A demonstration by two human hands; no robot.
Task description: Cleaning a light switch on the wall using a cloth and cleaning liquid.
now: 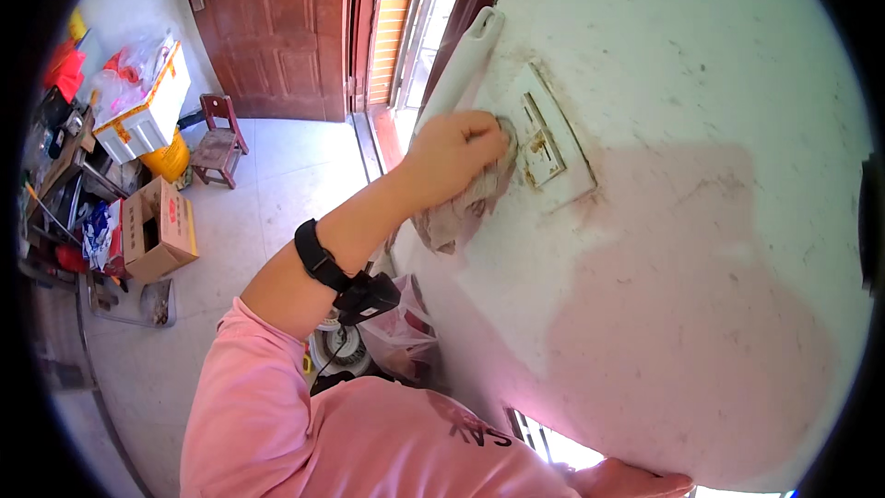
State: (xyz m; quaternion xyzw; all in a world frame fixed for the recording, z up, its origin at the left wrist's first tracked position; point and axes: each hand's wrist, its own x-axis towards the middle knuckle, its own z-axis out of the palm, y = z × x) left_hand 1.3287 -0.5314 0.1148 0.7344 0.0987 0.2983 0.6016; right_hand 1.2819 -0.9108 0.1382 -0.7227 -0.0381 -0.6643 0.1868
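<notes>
My left hand [456, 155] is closed around a crumpled grey-brown rag [452, 214] and presses it to the pale wall. Just right of the knuckles is a dirty white switch plate [546, 140], stained brown, with a slot in its raised middle part. A white tube-like trunking piece [466, 55] runs down the wall beyond my hand. A black strap with a small black device [367, 299] sits round my left forearm. At the lower edge, near the wall's foot, a pinkish part of my right hand [636, 480] shows; its fingers are not clear.
A brown door [272, 28] stands at the back beside a bright doorway. A small wooden chair [218, 143], an open cardboard box [161, 229] and a white foam box [152, 111] are at left. Below my forearm is a plastic bag [406, 337]. My shadow falls across the wall.
</notes>
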